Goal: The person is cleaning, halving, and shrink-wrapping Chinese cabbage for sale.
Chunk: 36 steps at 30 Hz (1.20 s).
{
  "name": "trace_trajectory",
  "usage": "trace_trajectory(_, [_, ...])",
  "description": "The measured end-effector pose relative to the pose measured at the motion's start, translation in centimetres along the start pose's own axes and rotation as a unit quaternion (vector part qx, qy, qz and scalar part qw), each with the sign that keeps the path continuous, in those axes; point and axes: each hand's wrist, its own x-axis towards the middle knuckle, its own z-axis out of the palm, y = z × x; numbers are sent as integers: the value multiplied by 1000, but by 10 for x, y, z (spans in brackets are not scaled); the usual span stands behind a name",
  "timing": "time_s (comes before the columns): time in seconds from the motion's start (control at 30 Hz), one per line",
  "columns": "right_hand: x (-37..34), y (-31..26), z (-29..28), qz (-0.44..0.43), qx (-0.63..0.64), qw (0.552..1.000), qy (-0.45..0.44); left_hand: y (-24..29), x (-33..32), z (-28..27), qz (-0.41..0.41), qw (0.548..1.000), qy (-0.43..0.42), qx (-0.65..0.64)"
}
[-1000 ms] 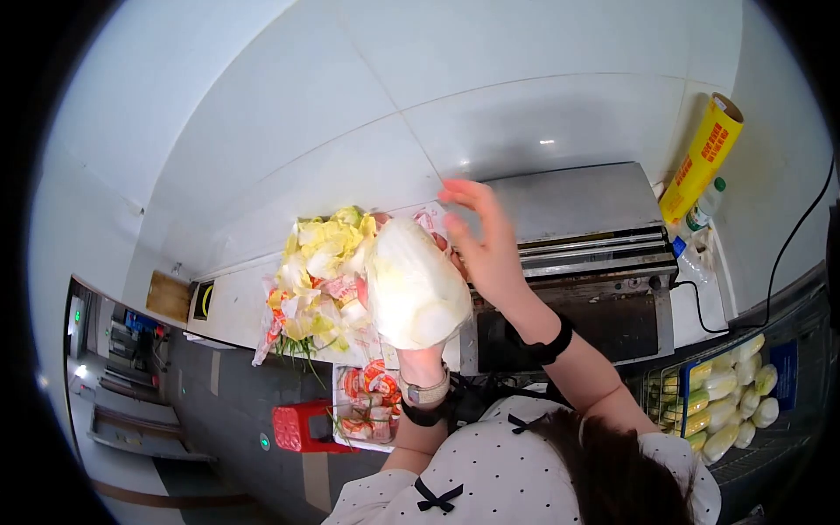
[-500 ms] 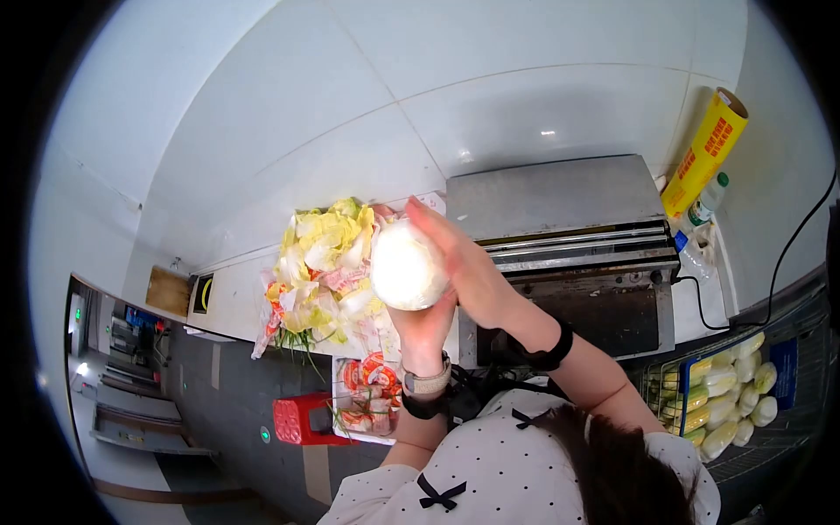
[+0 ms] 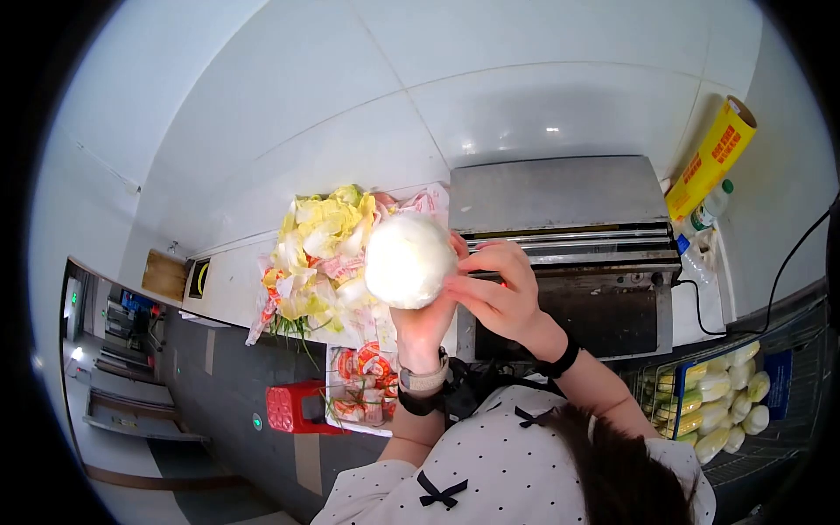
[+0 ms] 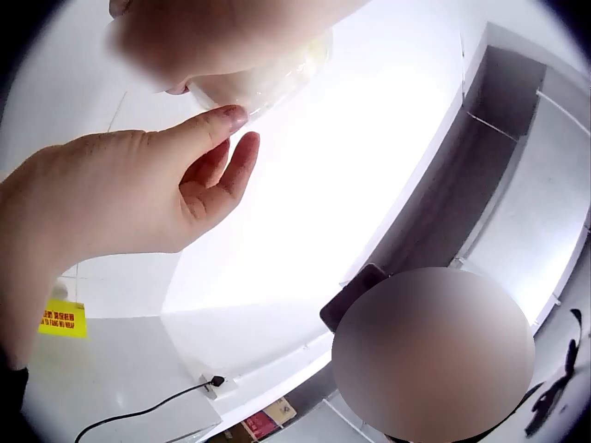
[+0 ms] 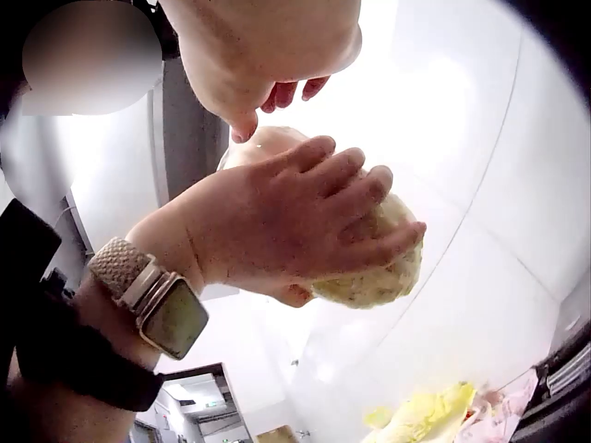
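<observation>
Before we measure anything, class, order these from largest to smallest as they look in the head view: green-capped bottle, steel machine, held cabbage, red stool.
Steel machine
Cabbage
Red stool
Green-capped bottle
This is apparent size only: the cabbage is held up, so nearness may enlarge it; true sizes remain unsure.

Well right of the right grip point(image 3: 503, 289) and beyond it, a yellow roll point(image 3: 711, 159) stands by the tiled wall point(image 3: 560, 101), a green-capped bottle point(image 3: 710, 206) just beside it. A black cord point(image 3: 775, 293) curves farther right. Right of the same grip, nearer the body, is a wire cart point(image 3: 680, 395). Below the left grip point(image 3: 422, 327), leftward, a white crate point(image 3: 376, 430) holds red-and-white packets point(image 3: 376, 360) beside a red stool point(image 3: 287, 409).
</observation>
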Motion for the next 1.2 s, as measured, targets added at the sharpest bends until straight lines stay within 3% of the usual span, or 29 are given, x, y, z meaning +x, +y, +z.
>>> trace_trajectory(0.23, [5,3,-11,-60,6,998,-31,4,-4,-7,-13,998,1,56])
trace_trajectory(0.33, [7,0,-12,-1,77,997,-15,7,-6,-12,-19,996,-25,86])
trace_trajectory(0.43, [8,-8,-10,135,128,982,-12,10,-6,-19,-8,992,-31,122])
trace_trajectory(0.53, [6,-12,-7,234,223,946,19,8,-6,-19,-1,990,-30,136])
trace_trajectory(0.57, [0,-9,-7,247,252,936,-10,6,-6,-17,1,990,-31,137])
trace_trajectory(0.67, [8,-16,6,327,426,836,111,-2,-4,-10,21,985,-1,172])
trace_trajectory(0.77, [16,-10,-3,366,500,782,72,-9,-6,-6,-21,990,-15,137])
trace_trajectory(0.87, [9,4,-1,348,495,796,-24,-7,-4,-11,-14,990,10,139])
trace_trajectory(1.07, [5,5,0,368,429,820,-88,-1,-1,-16,-14,991,24,134])
trace_trajectory(1.1, [12,-1,-8,354,336,864,-119,0,0,-18,-20,994,23,108])
trace_trajectory(1.17, [17,7,-16,303,228,906,-190,1,-1,-20,-33,998,23,57])
trace_trajectory(1.2, [19,11,-20,275,171,919,-224,2,-2,-22,-26,995,18,93])
